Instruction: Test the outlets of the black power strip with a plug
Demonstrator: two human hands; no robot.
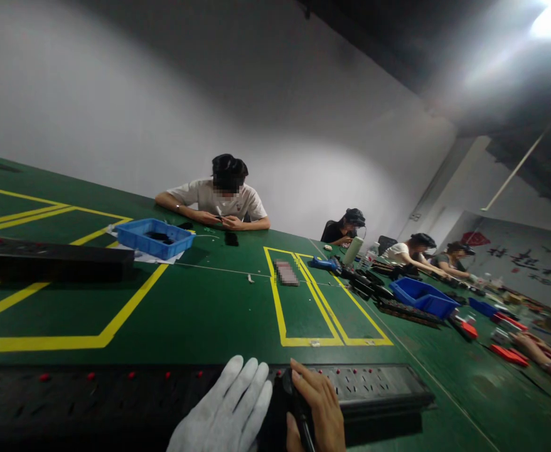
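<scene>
A long black power strip (379, 384) with rows of sockets and small red parts lies across the near edge of the green table. My left hand (231, 405), in a white glove, rests on the strip with its fingers stretched out flat. Bare and just to its right, my right hand (320, 405) is wrapped round a black handheld tool (299, 408) with a slim, rounded body. The tool's upper end is over the strip; its working tip cannot be made out, and part of its body is hidden by my fingers.
Another black strip (54, 258) lies at the left, near a blue tray (155, 238) holding dark parts. Yellow tape (139, 301) marks the green table (219, 307). A person (223, 194) sits opposite. Farther right are a blue bin (423, 298), red-handled tools (508, 355) and several co-workers.
</scene>
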